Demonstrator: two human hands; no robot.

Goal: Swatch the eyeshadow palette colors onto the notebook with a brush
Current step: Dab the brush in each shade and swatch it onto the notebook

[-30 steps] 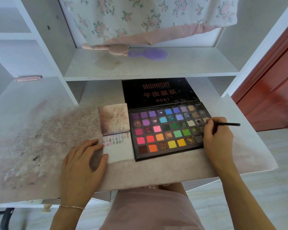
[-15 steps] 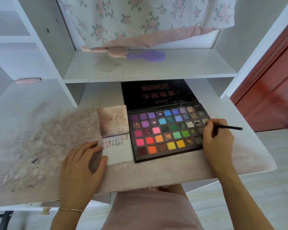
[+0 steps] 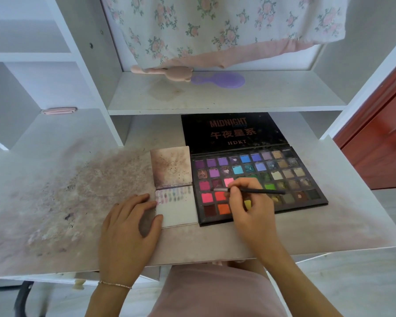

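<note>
Your right hand [image 3: 252, 209], pinching the brush [image 3: 249, 191], crossed the palette [image 3: 306, 177] toward the notebook [image 3: 178, 213]; your left hand [image 3: 128, 227] lay spread, steadying it.

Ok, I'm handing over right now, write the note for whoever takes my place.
Left hand: open, flat on the desk, fingertips pinning the notebook's left edge.
Right hand: shut on the brush, over the palette; bristles point left, toward the notebook.
Palette lies open, right of and against the notebook.
Done: two short rows of swatches across the top of the open page.
Left: put down this load, then go on through the other colours; most of the page is blank.
</note>
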